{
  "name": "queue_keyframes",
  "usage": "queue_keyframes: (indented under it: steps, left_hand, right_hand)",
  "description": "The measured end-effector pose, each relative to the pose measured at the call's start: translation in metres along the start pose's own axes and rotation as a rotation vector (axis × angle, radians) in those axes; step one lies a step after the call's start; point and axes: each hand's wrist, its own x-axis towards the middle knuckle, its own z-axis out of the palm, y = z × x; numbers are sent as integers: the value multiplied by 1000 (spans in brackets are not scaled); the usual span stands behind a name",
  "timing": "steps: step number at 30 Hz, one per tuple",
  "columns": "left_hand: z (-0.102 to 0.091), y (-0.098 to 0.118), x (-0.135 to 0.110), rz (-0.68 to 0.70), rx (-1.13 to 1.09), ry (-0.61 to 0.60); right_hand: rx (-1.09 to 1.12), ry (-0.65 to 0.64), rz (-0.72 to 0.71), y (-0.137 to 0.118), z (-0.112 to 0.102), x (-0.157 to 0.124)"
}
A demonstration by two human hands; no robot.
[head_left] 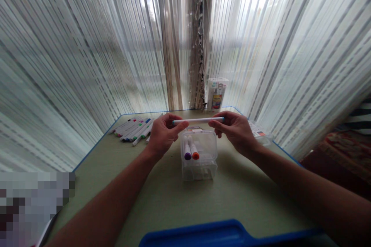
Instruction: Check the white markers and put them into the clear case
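Marker spans left hand and right hand, each pinching an end; two markers already sit in the box, a pile lies loose on the desk.

Label on upright box illegible

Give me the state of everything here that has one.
Held marker: level, raised
Left hand: closed on its left end
Right hand: closed on its right end
Box: part-filled, lid unclear
Purple marker: lying in box
Orange marker: lying in box
Loose markers: piled
Back case: upright
Right case: lying
Curtains: drawn
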Motion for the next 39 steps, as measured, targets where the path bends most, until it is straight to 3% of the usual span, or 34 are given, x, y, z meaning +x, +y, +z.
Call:
queue_keyframes:
  steps: [7,27,39]
  left_hand:
    - [-1,1,2,29,-36,11]
    - [-3,5,4,-65,-329,-7]
    - [-2,2,3,14,-110,12]
  right_hand:
    - [0,-5,20,-2,-1,1]
    - [162,-19,111,-5,-2,1]
    - [121,15,83,-2,-4,4]
